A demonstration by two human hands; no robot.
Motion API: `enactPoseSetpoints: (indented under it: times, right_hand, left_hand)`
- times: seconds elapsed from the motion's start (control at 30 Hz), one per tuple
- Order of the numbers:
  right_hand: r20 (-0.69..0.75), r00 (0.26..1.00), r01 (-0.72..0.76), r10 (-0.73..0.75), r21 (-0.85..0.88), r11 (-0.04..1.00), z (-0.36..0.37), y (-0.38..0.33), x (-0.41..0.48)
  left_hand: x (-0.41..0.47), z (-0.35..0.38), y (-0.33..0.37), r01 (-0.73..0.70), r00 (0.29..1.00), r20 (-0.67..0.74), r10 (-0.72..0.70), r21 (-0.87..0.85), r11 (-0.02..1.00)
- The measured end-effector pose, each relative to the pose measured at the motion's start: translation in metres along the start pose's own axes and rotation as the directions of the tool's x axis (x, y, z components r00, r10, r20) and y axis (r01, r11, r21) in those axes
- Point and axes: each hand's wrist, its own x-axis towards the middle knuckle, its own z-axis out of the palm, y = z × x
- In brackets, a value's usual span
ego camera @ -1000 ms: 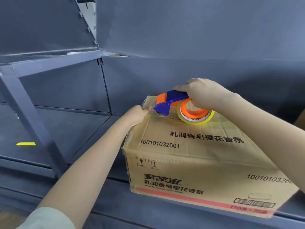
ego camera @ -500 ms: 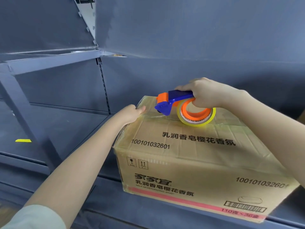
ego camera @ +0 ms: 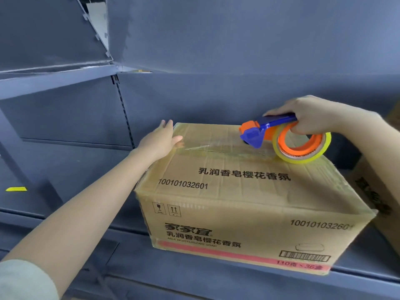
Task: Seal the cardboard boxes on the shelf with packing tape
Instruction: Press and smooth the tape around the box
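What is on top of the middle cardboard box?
A tape dispenser gripped by the right hand, clear tape along the seam, and the left hand open at the left edge. The roll hides the seam beneath.

Second box (ego camera: 377,191) cut by right edge, lettering blurred, possibly Chinese, sleeve (ego camera: 23,280) cropped

Dim, even light; soft shadows, slight motion blur, wide-angle bending at edges.
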Motion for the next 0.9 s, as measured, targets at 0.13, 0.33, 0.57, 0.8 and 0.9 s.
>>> enactPoseSetpoints:
  times: [0.13,0.33,0.57,0.8,0.9]
  right_hand:
    - [-0.006,1.000,0.001,-0.001,0.014,1.000,0.003,0.000,-0.002]
    - [0.015,0.999,-0.029,0.029,-0.033,0.999,0.008,-0.001,0.007]
    - [0.056,0.992,-0.108,0.110,-0.039,0.993,0.013,-0.003,0.013]
    - [-0.068,0.997,-0.028,0.028,0.000,1.000,0.016,-0.044,0.015]
    - [-0.087,0.996,0.010,-0.012,-0.016,1.000,0.017,-0.059,0.017]
  left_hand:
    - [-0.021,-0.008,0.026,-0.219,0.959,0.190,0.212,0.014,0.976]
    - [-0.050,0.015,0.060,-0.246,0.930,0.328,0.168,0.213,0.946]
    - [-0.052,0.016,0.052,-0.264,0.924,0.333,0.188,0.201,0.943]
    - [-0.051,-0.011,0.007,-0.252,0.886,0.429,0.177,0.124,0.960]
    - [-0.049,-0.018,0.005,-0.179,0.879,0.465,0.105,0.118,0.977]
